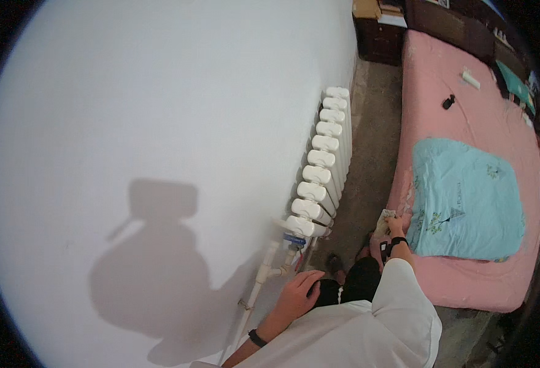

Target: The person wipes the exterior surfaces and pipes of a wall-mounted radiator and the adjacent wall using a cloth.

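Note:
My right hand (396, 227) is at the near left edge of the bed, its fingers closed on a pale, crumpled cloth (383, 224). A dark band circles that wrist. Just below it lies a small dark rectangular thing (384, 250), too small to make out. A folded light-blue quilt (466, 202) with a leafy print lies on the pink sheet right beside this hand. My left hand (299, 297) rests on my black-clothed leg (326, 294), fingers stretched out and nothing in them.
A white radiator (325, 158) runs along the white wall (178, 110) at my left, with a blue-collared valve (294, 239) and white pipe (261, 274) at its near end. The pink-sheeted bed (432, 104) bears a white cylinder (470, 80) and a small black object (448, 102). Behind stands a dark cabinet (380, 42).

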Motion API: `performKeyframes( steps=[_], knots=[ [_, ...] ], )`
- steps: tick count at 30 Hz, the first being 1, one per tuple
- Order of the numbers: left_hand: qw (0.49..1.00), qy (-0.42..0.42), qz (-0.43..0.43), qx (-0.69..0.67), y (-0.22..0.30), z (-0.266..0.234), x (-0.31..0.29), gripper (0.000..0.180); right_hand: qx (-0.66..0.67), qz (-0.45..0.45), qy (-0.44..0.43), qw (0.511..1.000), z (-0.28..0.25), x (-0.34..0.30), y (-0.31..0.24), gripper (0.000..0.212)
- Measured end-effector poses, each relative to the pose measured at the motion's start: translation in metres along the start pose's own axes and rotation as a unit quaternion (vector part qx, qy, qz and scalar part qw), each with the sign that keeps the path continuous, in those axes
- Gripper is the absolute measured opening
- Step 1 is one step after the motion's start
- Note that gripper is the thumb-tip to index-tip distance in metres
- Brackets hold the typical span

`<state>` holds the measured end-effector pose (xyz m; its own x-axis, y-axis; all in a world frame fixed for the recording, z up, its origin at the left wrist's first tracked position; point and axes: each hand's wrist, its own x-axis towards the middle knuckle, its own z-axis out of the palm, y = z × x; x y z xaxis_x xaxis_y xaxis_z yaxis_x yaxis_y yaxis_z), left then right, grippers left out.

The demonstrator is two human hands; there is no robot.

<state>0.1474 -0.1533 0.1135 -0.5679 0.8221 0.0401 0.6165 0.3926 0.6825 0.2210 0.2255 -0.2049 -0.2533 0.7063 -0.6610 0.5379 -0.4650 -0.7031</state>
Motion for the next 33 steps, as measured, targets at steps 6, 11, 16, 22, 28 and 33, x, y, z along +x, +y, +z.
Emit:
performKeyframes(
  steps=[6, 11, 16, 22, 28, 33],
  knots=[
    [0.998, 0.042, 0.021, -0.039, 0.008, -0.026, -0.011, 0.025, 0.12, -0.074, -0.077, 0.987, 0.008, -0.043, -0.083, 0.042],
    [0.996, 0.082, 0.024, -0.037, 0.004, -0.04, -0.02, 0.016, 0.092, -0.266, -0.155, 0.947, -0.006, -0.047, -0.16, 0.036],
    [0.983, 0.153, 0.101, 0.018, -0.011, -0.048, -0.015, 0.015, 0.157, -0.304, -0.207, 0.917, -0.011, -0.143, -0.238, 0.032],
    [0.984, 0.135, 0.118, -0.01, 0.018, -0.048, 0.012, 0.011, 0.036, -0.374, -0.187, 0.908, -0.025, -0.183, -0.262, 0.034],
    [0.989, 0.095, 0.103, -0.045, 0.02, -0.03, 0.049, 0.016, -0.025, -0.415, -0.163, 0.895, -0.015, -0.145, -0.273, 0.037],
    [0.996, 0.069, 0.053, -0.002, 0.028, -0.017, 0.109, 0.011, -0.061, -0.359, -0.211, 0.907, 0.003, -0.072, -0.287, 0.038]
  ],
)
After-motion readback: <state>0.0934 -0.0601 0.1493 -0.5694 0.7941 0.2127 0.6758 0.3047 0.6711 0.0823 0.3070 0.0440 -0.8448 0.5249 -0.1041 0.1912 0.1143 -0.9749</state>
